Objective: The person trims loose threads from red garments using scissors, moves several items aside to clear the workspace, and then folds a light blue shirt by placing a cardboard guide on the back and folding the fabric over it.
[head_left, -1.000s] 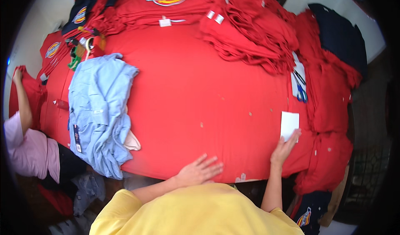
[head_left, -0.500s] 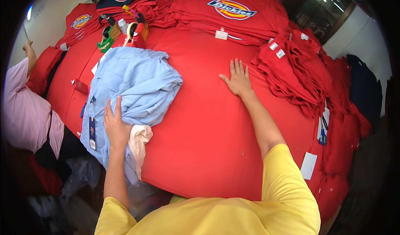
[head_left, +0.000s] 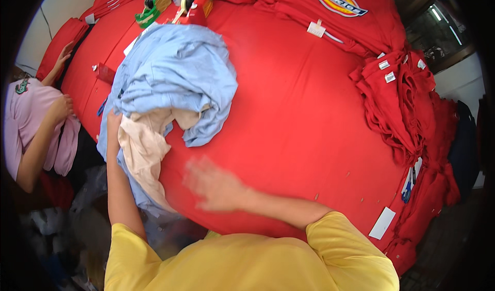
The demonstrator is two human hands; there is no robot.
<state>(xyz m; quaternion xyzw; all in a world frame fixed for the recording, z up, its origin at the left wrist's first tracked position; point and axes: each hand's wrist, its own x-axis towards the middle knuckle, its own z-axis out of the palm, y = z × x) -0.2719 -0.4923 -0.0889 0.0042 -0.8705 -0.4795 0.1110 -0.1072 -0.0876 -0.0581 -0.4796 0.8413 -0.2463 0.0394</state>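
Note:
A rumpled light-blue cloth garment [head_left: 178,66] lies bunched at the left of the red-covered table [head_left: 289,131]. Beige-pink cloth [head_left: 142,141] shows in its folds and hangs toward the near edge. My left hand [head_left: 114,119] is at the garment's left side, its fingers hidden by the blue cloth, so its grip cannot be made out. Over the red surface, right of the beige cloth, is my right hand [head_left: 216,185]. It is smeared by motion, and I see nothing held in it.
Red shirts lie folded at the back [head_left: 335,12] and heaped at the right [head_left: 397,97]. A tape dispenser [head_left: 196,7] stands behind the garment. Blue-handled scissors [head_left: 407,190] and a white card [head_left: 382,223] lie near the right edge. A person in pink [head_left: 44,120] is at the left.
My right hand has swept from the far right toward the garment. My left hand has gone from on top of the blue cloth to its left side. More beige cloth shows.

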